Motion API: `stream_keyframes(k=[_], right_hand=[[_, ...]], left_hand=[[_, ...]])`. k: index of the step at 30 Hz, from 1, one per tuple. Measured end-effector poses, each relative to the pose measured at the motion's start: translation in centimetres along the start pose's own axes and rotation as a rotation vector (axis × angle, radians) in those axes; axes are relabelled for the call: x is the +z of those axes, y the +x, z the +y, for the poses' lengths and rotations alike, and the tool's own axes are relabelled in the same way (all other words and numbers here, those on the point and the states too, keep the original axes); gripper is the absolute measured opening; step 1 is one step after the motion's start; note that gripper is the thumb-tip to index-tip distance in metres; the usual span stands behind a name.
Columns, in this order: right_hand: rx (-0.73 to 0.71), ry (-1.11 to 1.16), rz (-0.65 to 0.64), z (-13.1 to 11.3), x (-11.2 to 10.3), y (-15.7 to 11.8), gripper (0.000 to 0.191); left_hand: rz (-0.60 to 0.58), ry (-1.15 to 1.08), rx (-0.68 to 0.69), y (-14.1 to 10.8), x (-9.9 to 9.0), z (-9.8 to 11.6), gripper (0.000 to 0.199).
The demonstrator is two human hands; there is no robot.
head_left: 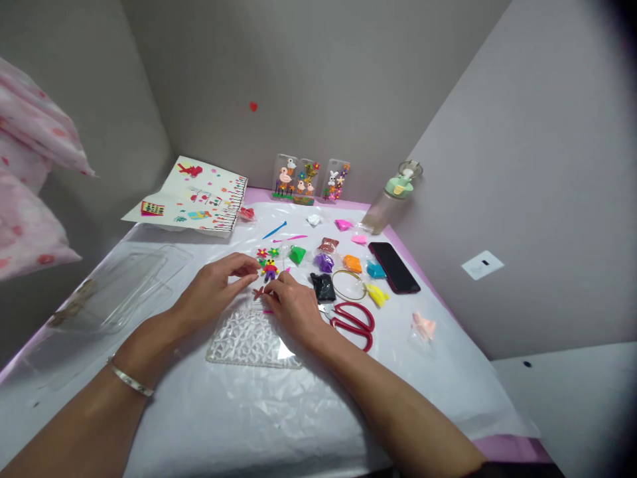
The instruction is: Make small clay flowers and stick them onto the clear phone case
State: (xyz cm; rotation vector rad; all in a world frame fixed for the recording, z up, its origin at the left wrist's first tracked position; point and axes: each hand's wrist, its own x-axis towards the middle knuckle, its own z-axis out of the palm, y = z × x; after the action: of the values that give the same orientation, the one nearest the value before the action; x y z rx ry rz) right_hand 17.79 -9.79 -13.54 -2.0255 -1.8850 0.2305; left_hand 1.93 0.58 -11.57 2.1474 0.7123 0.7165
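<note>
A clear textured phone case (253, 338) lies on the white plastic sheet (223, 411) in front of me. At its far end are a small colourful clay figure (270, 270), small clay flowers (262, 253) and a reddish-brown clay piece (258, 293). My right hand (293, 302) rests over the case's upper right, its fingertips pinched together at the brown piece; what they hold, if anything, is too small to make out. My left hand (223, 282) is at the left of the figure, thumb and fingers apart with nothing visible between them.
Red-handled scissors (355, 324), a black clay packet (323, 287) and a phone (395, 267) lie to the right. A bottle (385, 209) and decorated cases (308, 179) stand behind. Clear cases (124, 285) and an open booklet (199, 199) are at left.
</note>
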Motion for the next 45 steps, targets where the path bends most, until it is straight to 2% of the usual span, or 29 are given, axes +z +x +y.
stream_keyframes(k=[5,9,12,16,19,22,25,30,35,39,45], right_hand=[[0.000,0.062,0.043,0.4,0.2,0.0,0.012],[0.027,0.308,0.112,1.1,-0.2,0.4,0.008],[0.081,0.681,0.126,1.9,-0.6,1.0,0.014],[0.192,1.317,-0.022,2.7,-1.0,1.5,0.018],[0.208,1.549,-0.097,2.6,-1.2,1.2,0.023],[0.159,1.612,-0.134,2.0,-1.1,0.8,0.030],[0.154,1.632,-0.133,1.4,-0.9,0.5,0.037],[0.161,1.656,-0.127,1.0,-0.7,0.5,0.034],[0.188,1.648,-0.107,1.0,-1.0,0.5,0.024],[0.219,1.633,-0.088,1.4,-0.8,0.6,0.024],[0.223,1.589,-0.011,1.5,-0.6,0.7,0.028]], left_hand=[[-0.012,-0.006,-0.008,0.1,0.0,-0.1,0.019],[-0.006,-0.014,-0.003,0.1,0.0,0.0,0.020],[-0.001,-0.009,0.001,0.0,0.1,0.1,0.019],[-0.017,-0.007,0.037,-0.2,0.6,0.3,0.019],[-0.014,0.013,0.125,-0.4,1.4,0.5,0.020],[-0.004,0.079,0.215,-0.6,2.2,0.8,0.020],[0.008,0.153,0.243,-0.7,2.6,1.1,0.020],[0.036,0.146,0.233,-0.9,2.7,1.3,0.008],[0.108,0.031,0.147,-1.0,2.5,1.2,0.015],[0.114,-0.105,0.066,-1.0,2.6,1.4,0.023],[0.095,-0.033,0.159,-0.9,2.5,1.6,0.013]])
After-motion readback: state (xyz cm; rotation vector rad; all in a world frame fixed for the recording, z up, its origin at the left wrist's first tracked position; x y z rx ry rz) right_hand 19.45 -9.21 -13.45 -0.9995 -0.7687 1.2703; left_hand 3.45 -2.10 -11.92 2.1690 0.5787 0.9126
